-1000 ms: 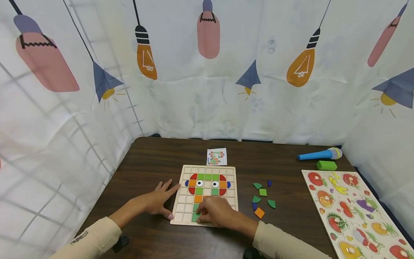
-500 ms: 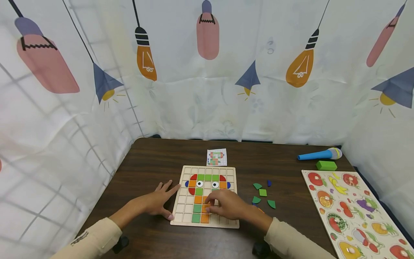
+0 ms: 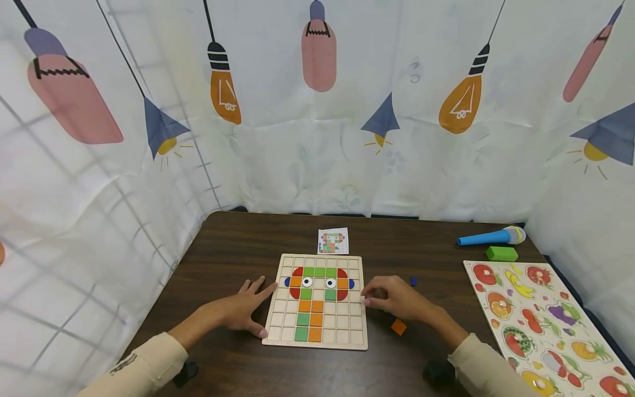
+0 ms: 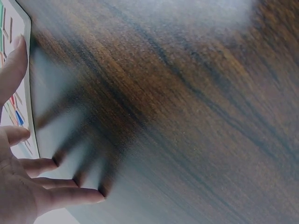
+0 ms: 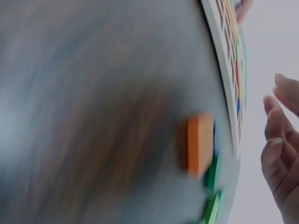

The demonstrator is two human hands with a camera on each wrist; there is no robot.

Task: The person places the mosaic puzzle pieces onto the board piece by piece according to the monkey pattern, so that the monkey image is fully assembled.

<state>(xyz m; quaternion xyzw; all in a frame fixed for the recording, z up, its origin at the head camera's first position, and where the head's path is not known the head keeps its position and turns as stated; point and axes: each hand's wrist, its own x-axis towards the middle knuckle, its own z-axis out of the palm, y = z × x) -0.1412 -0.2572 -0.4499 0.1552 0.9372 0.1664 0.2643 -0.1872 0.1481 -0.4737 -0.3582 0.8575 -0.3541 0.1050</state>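
A pale wooden grid board [image 3: 343,336] lies on the table, with red, green, orange and blue pieces and two eye discs set into its cells. My left hand [image 3: 243,307] is spread at its left side, thumb and index fingertips at the edge. Over the board's right edge is my right hand [image 3: 397,298], fingers loosely bent. The right wrist view shows no piece between its fingertips. Close by lie a loose orange square [image 3: 399,327] and a small blue piece [image 3: 413,281]. Green pieces [image 5: 212,175] show beyond the orange one in the right wrist view; the hand hides them from the head.
A small pattern card [image 3: 333,241] lies just behind the board. To the right are a fruit puzzle board [image 3: 538,300], a green block [image 3: 502,253] and a blue toy microphone [image 3: 488,237]. A printed curtain [image 3: 317,165] hangs behind the dark table [image 3: 238,242].
My right hand has moved right from the board's lower middle to its right edge. Orange squares in the middle column, earlier covered by it, now show fully. My left hand has stayed put.
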